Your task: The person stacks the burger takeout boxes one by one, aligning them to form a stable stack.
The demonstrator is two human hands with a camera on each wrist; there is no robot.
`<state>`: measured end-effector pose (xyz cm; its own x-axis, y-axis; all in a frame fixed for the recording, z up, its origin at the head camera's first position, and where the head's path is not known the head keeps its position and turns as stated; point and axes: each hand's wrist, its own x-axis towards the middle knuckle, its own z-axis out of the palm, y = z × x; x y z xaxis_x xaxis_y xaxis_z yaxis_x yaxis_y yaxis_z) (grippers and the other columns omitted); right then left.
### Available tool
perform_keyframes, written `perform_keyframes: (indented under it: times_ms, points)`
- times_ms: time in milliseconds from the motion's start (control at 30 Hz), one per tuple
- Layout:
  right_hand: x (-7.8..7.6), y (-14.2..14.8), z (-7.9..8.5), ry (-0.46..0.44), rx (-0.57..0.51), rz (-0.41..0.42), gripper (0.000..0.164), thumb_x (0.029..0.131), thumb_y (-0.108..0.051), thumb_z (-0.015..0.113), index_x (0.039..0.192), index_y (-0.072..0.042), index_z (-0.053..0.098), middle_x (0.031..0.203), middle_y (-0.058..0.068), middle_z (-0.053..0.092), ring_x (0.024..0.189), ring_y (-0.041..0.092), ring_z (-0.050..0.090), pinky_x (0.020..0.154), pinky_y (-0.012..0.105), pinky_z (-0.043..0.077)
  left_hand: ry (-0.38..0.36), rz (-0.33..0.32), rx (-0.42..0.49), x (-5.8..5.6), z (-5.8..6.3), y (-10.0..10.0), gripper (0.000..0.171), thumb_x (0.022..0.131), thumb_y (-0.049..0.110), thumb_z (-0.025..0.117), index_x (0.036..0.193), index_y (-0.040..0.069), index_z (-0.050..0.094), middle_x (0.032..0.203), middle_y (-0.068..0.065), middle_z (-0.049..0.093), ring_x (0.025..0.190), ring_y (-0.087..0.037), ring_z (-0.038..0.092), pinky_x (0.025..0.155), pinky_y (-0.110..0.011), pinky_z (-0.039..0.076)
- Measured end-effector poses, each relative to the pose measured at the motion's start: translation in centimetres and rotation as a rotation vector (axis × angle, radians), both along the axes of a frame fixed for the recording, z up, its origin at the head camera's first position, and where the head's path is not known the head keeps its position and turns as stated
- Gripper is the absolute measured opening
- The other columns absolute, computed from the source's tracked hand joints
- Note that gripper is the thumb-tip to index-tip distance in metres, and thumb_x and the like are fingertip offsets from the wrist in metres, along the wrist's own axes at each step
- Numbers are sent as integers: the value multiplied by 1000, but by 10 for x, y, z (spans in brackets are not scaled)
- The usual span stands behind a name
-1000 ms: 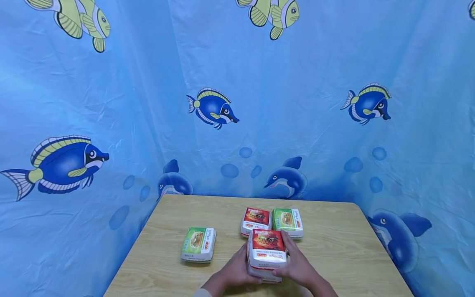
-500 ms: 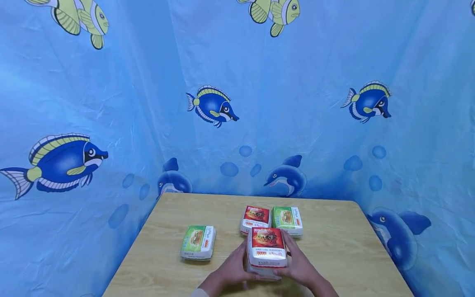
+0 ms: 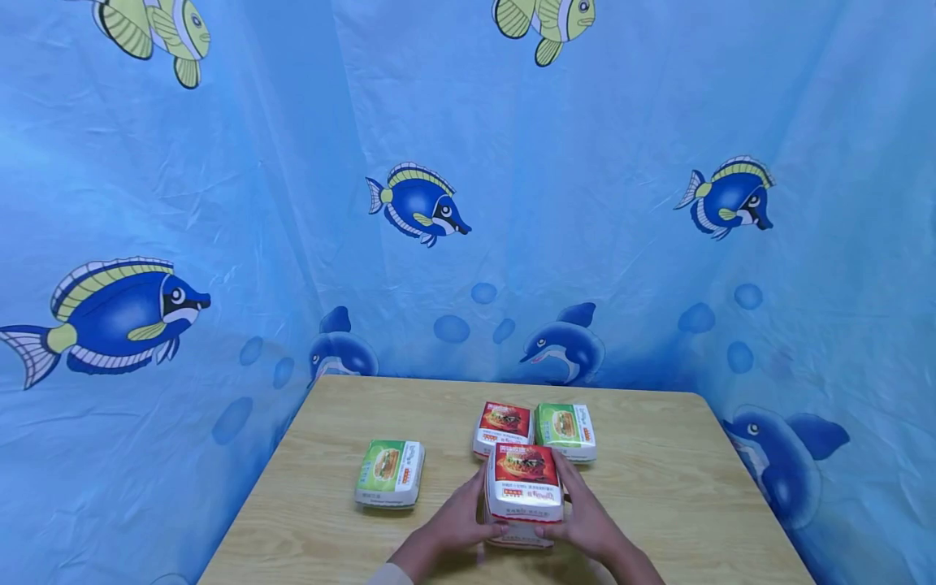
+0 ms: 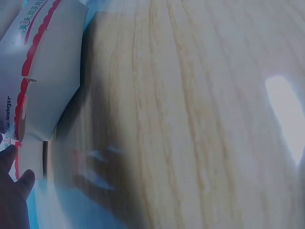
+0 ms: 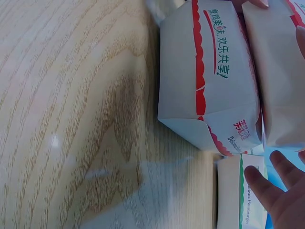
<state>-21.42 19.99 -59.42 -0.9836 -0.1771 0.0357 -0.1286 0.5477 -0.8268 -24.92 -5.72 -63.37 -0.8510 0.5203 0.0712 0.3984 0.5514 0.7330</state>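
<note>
At lower centre, upper red box (image 3: pixel 523 483): is being gripped by fingers and thumbs of left hand (image 3: pixel 459 516) and right hand (image 3: pixel 587 520)
Lower red box (image 3: pixel 525 536): is being covered, pairing seemingly almost done
Rear red box (image 3: pixel 503 422), left green box (image 3: pixel 390 474), right green box (image 3: pixel 566 431): are being left single

A top box (image 3: pixel 524 479) is stacked on a bottom box (image 5: pixel 214 81); on the table (image 3: pixel 658 487), two boxes (image 3: pixel 504 422) are set behind, a side box (image 3: pixel 390 474) left.

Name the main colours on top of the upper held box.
The upper held box has a red and white top, clearest in the head view.
</note>
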Motion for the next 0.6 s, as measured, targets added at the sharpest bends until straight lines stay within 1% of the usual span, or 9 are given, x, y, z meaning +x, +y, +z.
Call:
perform_keyframes:
  times_ms: [167, 267, 467, 600]
  points:
    - [0, 0, 0, 20, 4, -3, 131, 56, -46, 93, 158, -19, 14, 160, 10, 16, 139, 36, 28, 100, 51, 42, 27, -20, 19, 0, -1, 2, 119, 74, 66, 71, 158, 20, 1, 155, -11, 30, 138, -31, 34, 111, -50, 28]
    - [0, 0, 2, 11, 5, -7, 130, 56, -45, 93, 158, -20, 15, 160, 8, 16, 139, 35, 28, 100, 50, 42, 44, -28, 29, 0, 0, 2, 118, 75, 65, 71, 158, 21, 1, 155, -11, 30, 138, -31, 34, 111, -49, 28]
    - [0, -1, 3, -3, 7, -5, 130, 57, -46, 92, 158, -17, 15, 160, 9, 16, 139, 35, 29, 100, 49, 43, 44, -31, 49, 0, -1, 3, 118, 73, 63, 74, 158, 23, 1, 155, -9, 32, 138, -29, 34, 111, -48, 28]
    - [-1, -1, 3, 8, 3, 2, 129, 58, -44, 93, 158, -17, 15, 160, 10, 16, 139, 35, 28, 100, 51, 42, 53, -30, 57, -1, -2, 3, 118, 73, 63, 74, 158, 23, 2, 155, -9, 31, 138, -29, 34, 111, -48, 28]
